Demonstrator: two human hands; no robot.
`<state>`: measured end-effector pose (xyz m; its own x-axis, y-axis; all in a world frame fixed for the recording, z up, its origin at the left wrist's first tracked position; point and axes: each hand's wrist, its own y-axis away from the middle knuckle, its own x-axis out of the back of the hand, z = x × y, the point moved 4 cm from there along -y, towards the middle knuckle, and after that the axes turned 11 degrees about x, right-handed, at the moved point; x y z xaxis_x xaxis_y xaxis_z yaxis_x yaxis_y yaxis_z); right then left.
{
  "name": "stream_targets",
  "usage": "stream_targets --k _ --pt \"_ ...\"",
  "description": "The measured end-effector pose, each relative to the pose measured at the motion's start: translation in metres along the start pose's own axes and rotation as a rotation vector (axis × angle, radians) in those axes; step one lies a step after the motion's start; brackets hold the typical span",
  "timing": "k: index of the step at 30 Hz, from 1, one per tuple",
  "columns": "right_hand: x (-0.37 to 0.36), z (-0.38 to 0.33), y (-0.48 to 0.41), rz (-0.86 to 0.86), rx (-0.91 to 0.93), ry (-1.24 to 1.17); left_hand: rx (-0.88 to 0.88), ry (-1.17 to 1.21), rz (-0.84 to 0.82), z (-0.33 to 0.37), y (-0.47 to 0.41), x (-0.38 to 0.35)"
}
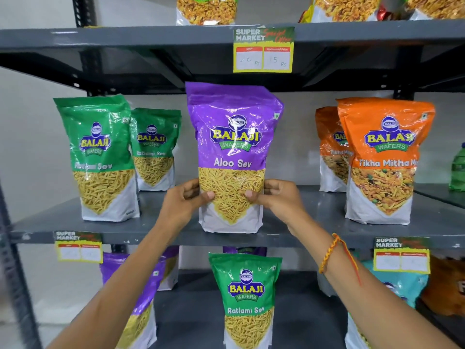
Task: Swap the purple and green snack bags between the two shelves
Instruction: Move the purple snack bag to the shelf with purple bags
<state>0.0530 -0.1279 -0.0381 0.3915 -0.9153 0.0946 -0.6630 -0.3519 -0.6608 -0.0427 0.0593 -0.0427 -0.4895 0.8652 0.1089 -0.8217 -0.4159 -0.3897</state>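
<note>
Both hands are holding one purple snack bag (pixel 232 152) labelled "Aloo Sev" at the front edge of the middle shelf (pixel 314 222). The left hand (pixel 185 201) is gripping the lower left side of this bag, with the thumb lying on the clear window and the other fingers going behind it. The right hand (pixel 275 197) is gripping the lower right side in the same way, its thumb pressing on the front. So both hands are closed on the bag, one at each side. The bag is standing upright, and its bottom is sitting at the shelf's front edge or just above it; I cannot tell if it is fully resting there.

On the same shelf, to the left, two green snack bags are standing: a front green bag (pixel 100 157) and a rear green bag (pixel 154 147) just beside it, further back. To the right, two orange bags (pixel 385 159) are standing one behind the other, well apart from the purple one.

On the lower shelf (pixel 196 311), another green bag (pixel 247 301) labelled "Ratlami Sev" is standing upright, directly below the held bag. To its left, a second purple bag (pixel 133 298) is standing, partly hidden by the left forearm. A yellow price tag (pixel 263 50) is hanging from the upper shelf above the held bag. The right wrist is wearing an orange thread band (pixel 332 253).
</note>
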Motion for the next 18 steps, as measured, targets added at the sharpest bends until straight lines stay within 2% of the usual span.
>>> stream_targets --k 9,15,18 --pt "-0.049 -0.026 0.070 -0.241 0.024 -0.166 -0.009 -0.006 0.180 0.001 0.126 0.047" --pt "-0.073 0.003 0.130 -0.411 -0.024 -0.278 0.108 -0.069 0.315 -0.046 0.202 0.057" --pt "-0.084 0.028 0.159 -0.444 -0.089 -0.319 0.200 -0.076 0.365 -0.077 0.231 0.062"
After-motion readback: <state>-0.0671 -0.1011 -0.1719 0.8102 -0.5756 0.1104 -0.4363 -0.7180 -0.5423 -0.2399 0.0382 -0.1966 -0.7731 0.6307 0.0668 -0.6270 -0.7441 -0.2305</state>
